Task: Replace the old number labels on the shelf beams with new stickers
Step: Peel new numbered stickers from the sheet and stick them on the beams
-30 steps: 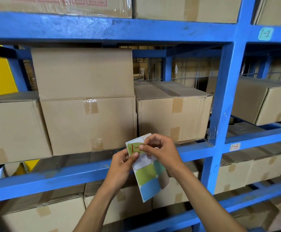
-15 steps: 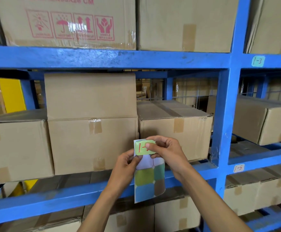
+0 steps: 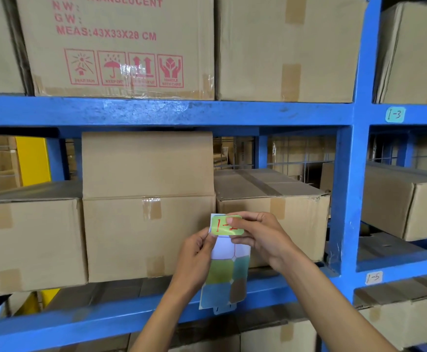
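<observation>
My left hand [image 3: 194, 260] grips the left edge of a sticker sheet [image 3: 226, 275] with green, blue and brown stickers left on it. My right hand [image 3: 260, 237] pinches a light green sticker [image 3: 221, 225] with red handwriting "1-" at the sheet's top; my thumb covers the last digit. Both hands are in front of cardboard boxes on the middle shelf. The upper blue beam [image 3: 156, 111] runs bare across the view above them. On the right bay a teal label "1-3" [image 3: 394, 114] sticks to the upper beam and a white label "1-5" [image 3: 373, 278] to the lower beam.
Cardboard boxes [image 3: 148, 207] fill the shelves behind and above my hands. A blue upright post [image 3: 347, 189] stands to the right. The lower beam [image 3: 80, 323] crosses under my wrists. A yellow post [image 3: 33, 161] shows at the back left.
The view has tilted upward, bringing the upper beam and top boxes into sight. My hands rose with the sheet, and the green sticker has come further off the sheet's top.
</observation>
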`<state>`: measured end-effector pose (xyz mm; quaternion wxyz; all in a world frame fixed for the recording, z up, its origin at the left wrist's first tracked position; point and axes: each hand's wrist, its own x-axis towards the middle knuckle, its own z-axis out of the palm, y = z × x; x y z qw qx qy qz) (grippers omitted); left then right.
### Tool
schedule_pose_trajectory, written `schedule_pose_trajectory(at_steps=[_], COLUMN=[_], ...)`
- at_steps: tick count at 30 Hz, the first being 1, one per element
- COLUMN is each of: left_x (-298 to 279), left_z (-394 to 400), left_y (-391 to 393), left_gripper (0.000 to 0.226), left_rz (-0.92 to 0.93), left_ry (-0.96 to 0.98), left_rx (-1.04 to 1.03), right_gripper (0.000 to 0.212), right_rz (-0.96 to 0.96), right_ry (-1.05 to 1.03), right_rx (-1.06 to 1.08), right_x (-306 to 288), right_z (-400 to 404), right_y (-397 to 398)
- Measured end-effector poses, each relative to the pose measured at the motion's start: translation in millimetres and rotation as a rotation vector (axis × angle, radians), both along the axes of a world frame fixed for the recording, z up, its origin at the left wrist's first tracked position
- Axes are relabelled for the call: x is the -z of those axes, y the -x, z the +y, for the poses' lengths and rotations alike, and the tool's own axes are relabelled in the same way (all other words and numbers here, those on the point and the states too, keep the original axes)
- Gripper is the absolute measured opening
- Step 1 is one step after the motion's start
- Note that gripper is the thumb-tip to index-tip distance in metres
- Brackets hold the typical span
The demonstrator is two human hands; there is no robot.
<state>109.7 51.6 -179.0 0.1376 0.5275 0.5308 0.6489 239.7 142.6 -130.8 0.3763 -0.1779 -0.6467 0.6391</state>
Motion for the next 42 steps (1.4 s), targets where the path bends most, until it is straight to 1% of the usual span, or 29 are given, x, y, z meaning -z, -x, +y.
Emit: schedule_pose_trajectory(at_steps=[3,6,9,13,16,22,27,32,34,37,39,42], left_x=[-1.5,-2.0,-3.3,-6.5,-12.3,-36.1,-65.0,-98.5,-109.9,-122.8,-127.8,-132.9], left_z=[0.7,1.5,2.1,1.3,0.0,-11.1,-12.3,-12.6,-11.0,-8.2,-5.7,-2.3], left_y=[1.3,2.4,4.4,8.2,14.2,29.8,41.9,44.7,44.2,43.7,44.6,46.5], left_gripper=[0.035,0.034,0.034,0.033,0.033,0.031,0.022,0.015,0.015,0.014,0.015,0.016], left_rz=[0.002,-0.022,-0.064,-0.111,-0.135,-0.119,-0.128,-0.179,-0.184,-0.184,-0.185,-0.197], left_ry=[0.019,0.023,0.025,0.025,0.028,-0.016,-0.06,-0.097,-0.116,-0.131,-0.143,-0.165], left_rx=[-0.007,-0.004,-0.01,0.0,0.0,-0.02,-0.038,-0.01,0.002,0.013,0.017,0.03], right_gripper=[0.011,0.013,0.02,0.04,0.038,0.04,0.02,0.016,0.016,0.01,0.009,0.015], right_rz=[-0.015,-0.038,-0.04,-0.016,0.048,0.18,0.212,0.25,0.273,0.313,0.317,0.293], right_ry=[0.03,0.047,0.052,0.046,0.0,-0.18,-0.269,-0.42,-0.45,-0.475,-0.514,-0.582], right_rx=[-0.015,-0.014,-0.037,-0.083,-0.095,0.006,0.104,0.238,0.307,0.386,0.428,0.486], right_x=[-1.5,-2.6,-5.4,-9.0,-13.7,-40.9,-85.3,-135.6,-152.5,-170.1,-175.7,-179.5], right_z=[3.2,6.3,8.7,12.6,14.1,18.2,25.6,29.8,33.7,41.7,47.1,54.2], right_y=[0.8,2.0,3.4,4.1,4.5,9.1,16.8,28.2,32.6,38.4,42.7,47.6])
